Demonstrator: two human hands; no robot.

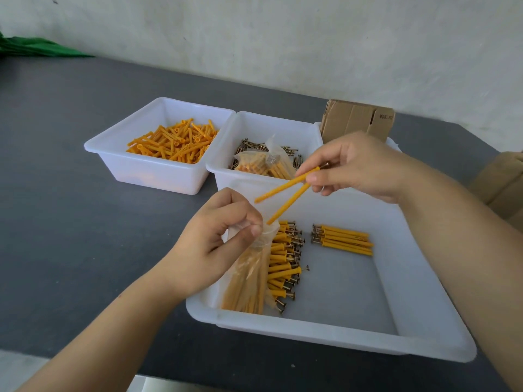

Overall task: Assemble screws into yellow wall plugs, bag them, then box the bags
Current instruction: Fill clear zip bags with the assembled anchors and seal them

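My left hand grips the mouth of a clear plastic bag holding several yellow plugs, inside the large white tray. My right hand pinches two assembled yellow plugs by their screw ends, their tips pointing down toward the bag's mouth. A row of assembled plugs lies beside the bag, and a smaller bundle lies to the right. Behind stand a bin of empty yellow plugs and a bin of screws with a filled bag on top.
A brown cardboard box stands behind the screw bin at the back right. More cardboard sits at the right edge. Green cloth lies at the far left by the wall. The dark table extends to the left.
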